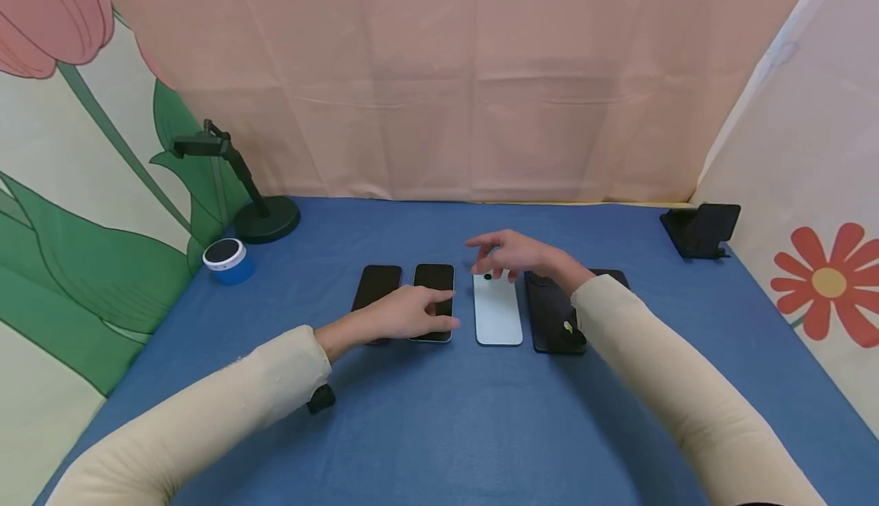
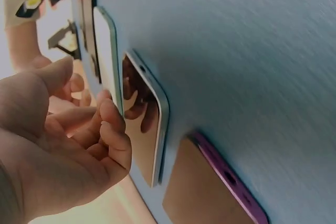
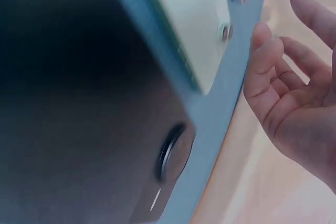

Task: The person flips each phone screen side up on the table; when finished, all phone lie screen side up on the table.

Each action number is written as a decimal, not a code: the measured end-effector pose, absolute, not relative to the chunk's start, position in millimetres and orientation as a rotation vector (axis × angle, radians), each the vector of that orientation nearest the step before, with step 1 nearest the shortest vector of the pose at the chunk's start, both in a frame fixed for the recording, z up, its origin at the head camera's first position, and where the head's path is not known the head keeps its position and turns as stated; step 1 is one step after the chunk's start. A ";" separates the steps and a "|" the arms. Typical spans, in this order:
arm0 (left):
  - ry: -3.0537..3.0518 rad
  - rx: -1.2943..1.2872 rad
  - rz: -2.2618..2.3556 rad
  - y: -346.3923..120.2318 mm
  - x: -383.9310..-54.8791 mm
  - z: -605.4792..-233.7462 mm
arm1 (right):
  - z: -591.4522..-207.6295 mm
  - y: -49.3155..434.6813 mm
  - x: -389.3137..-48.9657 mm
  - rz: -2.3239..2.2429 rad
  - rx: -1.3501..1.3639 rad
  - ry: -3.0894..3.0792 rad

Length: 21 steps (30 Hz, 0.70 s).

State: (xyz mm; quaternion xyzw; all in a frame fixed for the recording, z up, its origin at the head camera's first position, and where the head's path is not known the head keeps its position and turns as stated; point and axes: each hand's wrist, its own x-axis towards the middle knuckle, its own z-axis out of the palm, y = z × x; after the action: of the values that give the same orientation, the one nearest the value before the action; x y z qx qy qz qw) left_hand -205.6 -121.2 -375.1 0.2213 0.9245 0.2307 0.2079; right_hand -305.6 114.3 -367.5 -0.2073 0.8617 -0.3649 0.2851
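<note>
Several devices lie in a row on the blue tabletop. My left hand (image 1: 408, 313) hovers over a black-screened phone (image 1: 433, 275) with a pale edge, thumb and index finger extended and the other fingers bent. To its left lies another dark phone (image 1: 378, 285), whose edge looks purple in the left wrist view (image 2: 231, 179). My right hand (image 1: 515, 253) is above the far end of a white phone (image 1: 497, 315), lying camera side up, with fingers loosely bent around nothing. A larger dark device (image 1: 549, 315) with a round camera ring (image 3: 170, 153) lies partly hidden under my right forearm.
At the back left stands a dark jointed stand (image 1: 266, 220) with a round base, near a blue and white tub (image 1: 228, 260) with a black top. A black folding stand (image 1: 707, 227) sits at the back right. A pinkish cloth (image 1: 439, 109) hangs behind the table.
</note>
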 end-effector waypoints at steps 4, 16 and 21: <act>2.590 0.664 0.685 -108.2 -205.4 -381.3 | -368.6 130.1 -306.9 -0.949 -0.524 2.337; 2.781 0.727 0.229 -78.6 -198.2 -395.5 | -376.9 153.1 -307.5 -0.901 -0.460 2.320; 2.814 0.752 0.079 -69.9 -195.0 -397.7 | -378.8 155.2 -307.5 -0.885 -0.454 2.330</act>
State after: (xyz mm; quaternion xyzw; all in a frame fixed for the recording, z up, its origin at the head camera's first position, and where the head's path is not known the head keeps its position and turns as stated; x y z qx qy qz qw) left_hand -195.0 -69.9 -397.7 0.2564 0.9595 0.0271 0.1135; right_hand -307.5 155.2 -378.8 -0.1708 0.8776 -0.3332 0.2994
